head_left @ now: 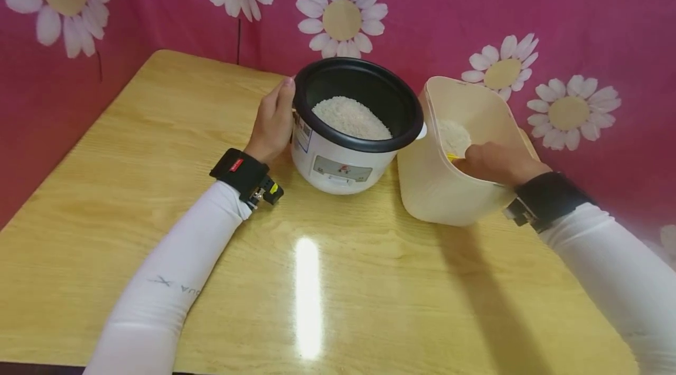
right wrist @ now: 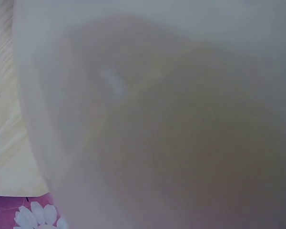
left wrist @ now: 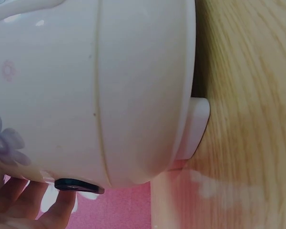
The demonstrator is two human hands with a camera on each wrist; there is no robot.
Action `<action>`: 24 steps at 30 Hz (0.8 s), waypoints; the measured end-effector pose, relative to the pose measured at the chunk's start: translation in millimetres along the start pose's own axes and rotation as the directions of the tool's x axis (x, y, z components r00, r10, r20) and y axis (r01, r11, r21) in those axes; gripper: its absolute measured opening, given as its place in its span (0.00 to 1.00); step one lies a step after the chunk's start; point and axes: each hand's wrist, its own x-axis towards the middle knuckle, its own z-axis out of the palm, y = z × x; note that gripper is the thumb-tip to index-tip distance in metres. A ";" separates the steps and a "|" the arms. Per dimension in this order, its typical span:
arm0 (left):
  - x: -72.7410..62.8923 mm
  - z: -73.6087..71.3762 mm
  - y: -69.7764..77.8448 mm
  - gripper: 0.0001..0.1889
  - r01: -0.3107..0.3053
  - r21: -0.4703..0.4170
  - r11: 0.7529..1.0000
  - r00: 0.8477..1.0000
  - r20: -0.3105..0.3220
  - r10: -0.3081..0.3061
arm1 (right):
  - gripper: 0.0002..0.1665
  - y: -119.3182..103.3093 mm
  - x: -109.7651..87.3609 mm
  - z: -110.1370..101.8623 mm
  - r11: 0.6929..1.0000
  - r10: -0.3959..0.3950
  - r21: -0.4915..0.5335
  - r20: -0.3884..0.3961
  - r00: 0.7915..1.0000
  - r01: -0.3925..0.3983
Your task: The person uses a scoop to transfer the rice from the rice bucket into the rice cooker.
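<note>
On the table [head_left: 211, 287], I observe the cream bin [head_left: 430, 187] at right and the rice cooker [head_left: 343, 169] just left of it, presumably adjacent to keep both openings within reach. Both contain rice [head_left: 351, 117]. I note the left hand [head_left: 271, 122] gripping the cooker's left side, apparently for stability; the right hand [head_left: 496, 162], within the bin's mouth, holds a mostly hidden yellow utensil [head_left: 452, 156].
</note>
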 end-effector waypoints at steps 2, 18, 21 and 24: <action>0.5 0.9 0.2 0.27 -0.012 0.001 1.000 1.000 -0.002 0.012 | 0.09 1.0 -0.2 2.3 1.000 -0.007 -0.003 -0.012 1.000 0.007; -0.6 2.7 0.6 0.28 0.009 -0.012 1.000 1.000 -0.002 -0.009 | 0.28 3.8 4.4 2.9 0.936 0.213 0.272 0.068 0.975 -0.223; -0.7 2.8 0.1 0.28 0.007 -0.010 1.000 1.000 -0.008 -0.007 | 0.28 3.7 3.8 1.6 0.927 0.227 0.288 0.082 0.970 -0.241; -0.6 3.2 -0.9 0.28 0.006 -0.009 1.000 1.000 -0.010 -0.006 | 0.28 3.7 3.4 1.4 0.927 0.231 0.282 0.087 0.969 -0.246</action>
